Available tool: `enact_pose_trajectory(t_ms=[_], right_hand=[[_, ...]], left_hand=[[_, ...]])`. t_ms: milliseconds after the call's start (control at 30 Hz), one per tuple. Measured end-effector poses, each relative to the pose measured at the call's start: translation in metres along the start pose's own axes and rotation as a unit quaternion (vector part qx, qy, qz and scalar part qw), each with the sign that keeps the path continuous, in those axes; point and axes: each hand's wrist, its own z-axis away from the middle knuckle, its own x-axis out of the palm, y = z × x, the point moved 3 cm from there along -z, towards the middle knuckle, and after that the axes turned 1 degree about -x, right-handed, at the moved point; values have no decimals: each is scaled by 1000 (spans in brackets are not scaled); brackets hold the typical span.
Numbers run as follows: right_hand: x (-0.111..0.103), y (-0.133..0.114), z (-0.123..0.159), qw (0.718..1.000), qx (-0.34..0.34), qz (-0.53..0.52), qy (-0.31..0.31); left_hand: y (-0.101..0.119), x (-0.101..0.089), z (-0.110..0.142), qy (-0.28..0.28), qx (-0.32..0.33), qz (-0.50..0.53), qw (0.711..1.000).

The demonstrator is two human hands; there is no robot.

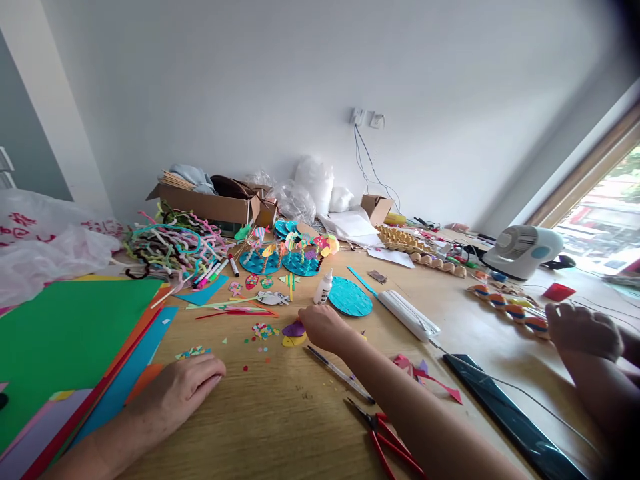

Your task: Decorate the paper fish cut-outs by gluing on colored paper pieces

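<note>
My right hand (325, 328) is over the middle of the table, its fingers bent down and closed at the edge of a purple paper cut-out (293, 329). Its fingertips are partly hidden. A yellow paper cut-out (294, 341) lies just below the purple one. Behind the hand stands a white glue bottle (323, 288), with a round blue disc (351, 296) to its right. My left hand (185, 381) rests on the wood with loosely bent fingers and nothing visible in it. Small paper dots (194, 352) lie by it. A pen (340, 373) and red-handled pliers (375, 427) lie near my right forearm.
Coloured paper sheets (85, 327) cover the left side. Pipe cleaners (175, 247), decorated blue discs (300, 262) and a cardboard box (205, 203) stand behind. On the right are a power strip (407, 315), a fan (523, 252) and another person's hand (585, 333) beside painted egg-carton strips (515, 312).
</note>
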Motion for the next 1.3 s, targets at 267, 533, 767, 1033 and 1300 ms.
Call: enact_pose_trajectory(t_ms=[267,533,767,1033,1300], right_hand=[[-10,18,2,993,96,-30,64],[-53,-44,79,954,-36,-69,289],[-25,-118,110,906,-197,-36,373],[-18,-123,121,898,-223,-151,349],[10,-88,95,871,22,-470,139]], left_hand=[[1,-8,-3,34,-30,13,999],[17,-19,-4,50,-263,323,908],[83,-1,8,-106,-321,610,717],[76,7,7,-109,-295,547,776],[73,-4,-5,-104,-224,326,913]])
